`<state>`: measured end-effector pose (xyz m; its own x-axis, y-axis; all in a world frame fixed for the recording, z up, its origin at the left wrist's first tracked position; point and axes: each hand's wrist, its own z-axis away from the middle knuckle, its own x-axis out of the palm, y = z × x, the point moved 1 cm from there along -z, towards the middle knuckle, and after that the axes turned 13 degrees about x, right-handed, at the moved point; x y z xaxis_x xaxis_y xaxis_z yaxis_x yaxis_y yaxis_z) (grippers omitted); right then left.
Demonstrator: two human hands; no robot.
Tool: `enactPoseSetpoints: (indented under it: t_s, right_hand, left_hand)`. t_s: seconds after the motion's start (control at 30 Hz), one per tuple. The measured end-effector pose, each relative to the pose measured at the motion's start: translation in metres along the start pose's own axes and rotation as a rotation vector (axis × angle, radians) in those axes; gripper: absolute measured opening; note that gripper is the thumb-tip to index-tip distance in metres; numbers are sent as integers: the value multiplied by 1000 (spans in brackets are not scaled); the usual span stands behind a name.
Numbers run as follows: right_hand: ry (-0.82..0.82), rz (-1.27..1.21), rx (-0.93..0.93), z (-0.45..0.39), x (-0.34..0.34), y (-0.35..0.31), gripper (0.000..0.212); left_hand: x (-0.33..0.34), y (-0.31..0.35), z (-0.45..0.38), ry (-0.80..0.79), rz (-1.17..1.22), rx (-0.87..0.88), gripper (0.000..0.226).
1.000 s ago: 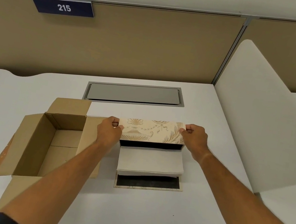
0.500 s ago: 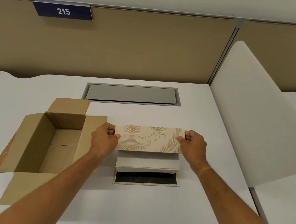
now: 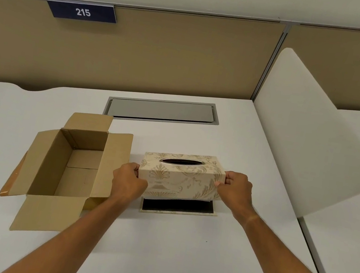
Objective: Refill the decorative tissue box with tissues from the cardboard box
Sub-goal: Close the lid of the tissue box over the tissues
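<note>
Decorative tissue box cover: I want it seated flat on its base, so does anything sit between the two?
Nothing visible blocks it. The decorative cover, held at its ends by the left hand and right hand, hangs tilted over the base, whose bare black front strip shows. The tissue stack is hidden beneath the cover.

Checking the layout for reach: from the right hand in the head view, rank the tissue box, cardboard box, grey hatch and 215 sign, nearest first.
1. Tissue box: held by the right hand.
2. Grey hatch: behind, on the desk.
3. Cardboard box: far left.
4. 215 sign: on the partition, upper left.
</note>
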<state>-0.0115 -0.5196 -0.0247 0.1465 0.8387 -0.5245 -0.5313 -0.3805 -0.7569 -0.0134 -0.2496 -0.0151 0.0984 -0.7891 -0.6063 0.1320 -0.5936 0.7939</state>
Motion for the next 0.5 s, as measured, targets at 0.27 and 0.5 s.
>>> enactPoseSetpoints:
  t_s: [0.27, 0.5]
  right_hand:
    - [-45, 57, 27, 17, 2, 25, 24]
    - [-53, 123, 25, 25, 7, 41, 21]
  left_hand:
    - [12, -5, 26, -77, -79, -57, 24]
    - [20, -15, 38, -125, -129, -57, 24]
